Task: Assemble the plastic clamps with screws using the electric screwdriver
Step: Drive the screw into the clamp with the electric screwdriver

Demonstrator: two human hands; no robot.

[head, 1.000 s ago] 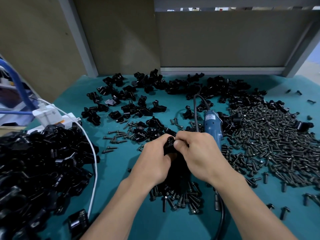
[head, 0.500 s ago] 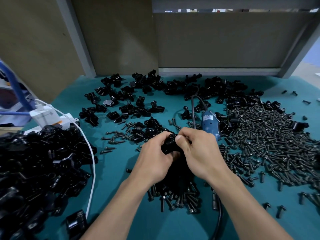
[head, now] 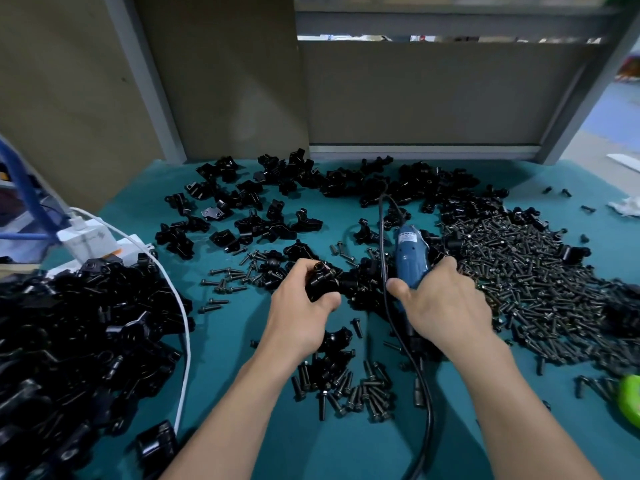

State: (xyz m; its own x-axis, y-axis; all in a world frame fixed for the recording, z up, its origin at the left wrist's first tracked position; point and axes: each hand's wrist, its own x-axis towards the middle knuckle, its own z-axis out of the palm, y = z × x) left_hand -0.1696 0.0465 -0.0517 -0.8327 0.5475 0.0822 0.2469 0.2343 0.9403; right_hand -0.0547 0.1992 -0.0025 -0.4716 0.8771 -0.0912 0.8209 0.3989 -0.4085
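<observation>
Lying nearest, between the two forearms, a small heap of screws (head: 349,386) is seen on the teal table (head: 225,358). A black cable (head: 424,420) is laid past it toward the near edge. A bare strip of table is left between the left forearm and the white cable (head: 185,344), which is curved along the rim of a big pile of black clamps (head: 69,341) at the left edge. More bare table is found beside the right forearm, where a green thing (head: 628,398) is cut off by the right edge

A bit farther, one black clamp (head: 320,280) is held in the left hand (head: 301,317), with the fingers curled tight round it. The blue electric screwdriver (head: 410,261) is gripped by the right hand (head: 446,306), fingers and thumb wrapped round its body. Its metal tip is pointed back toward the person, low by the table. A small gap is kept between the two hands

Just beside the right hand, a wide heap of screws (head: 540,282) is spread out to the right. A white plug (head: 86,239) is set at the left edge, behind the big pile

Farthest off, loose clamps (head: 346,181) are scattered up to the back boards (head: 415,95), where the table ends. The far right corner is mostly bare, with a few stray screws dotted there
</observation>
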